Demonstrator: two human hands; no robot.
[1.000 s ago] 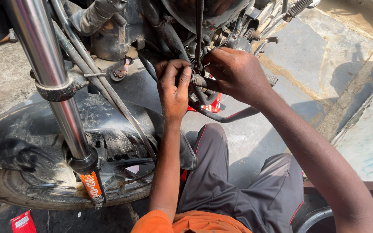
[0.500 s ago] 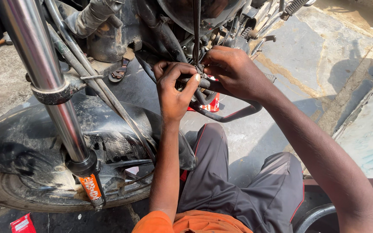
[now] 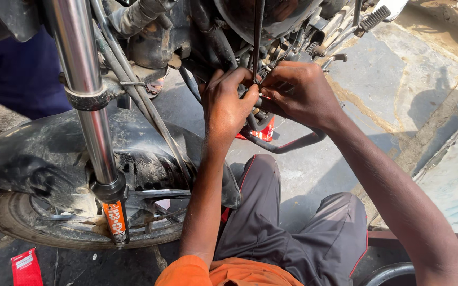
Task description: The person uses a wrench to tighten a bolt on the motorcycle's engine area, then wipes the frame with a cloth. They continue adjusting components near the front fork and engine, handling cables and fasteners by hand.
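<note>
Head view, only one angle. Both hands sit upper centre of the frame, working under the motorcycle's engine area.

Left hand: fingers curled closed around a thin black cable that drops vertically from the top edge of the frame. Thumb and forefinger pinch it at the low end. Right hand: also closed, fingertips pressed against the same spot, touching the left hand's fingers. What exactly sits between the fingertips is too small and hidden to tell; a bit of bright metal shows there.

Just below the hands: a curved black bar running lower right of them, and a small red packet on the ground behind it.

Left of the frame: chrome fork tube running top to bottom, black clamp partway down, orange sticker at the lower end. Black front mudguard beside it, dusty, over the front tyre at lower left. More cables and hoses run diagonally between fork and hands.

Bottom of the frame: person's knees in dark grey trousers, orange shirt edge at bottom centre. Red carton on the ground, lower left corner. Stone-slab floor upper right, sunlit.
</note>
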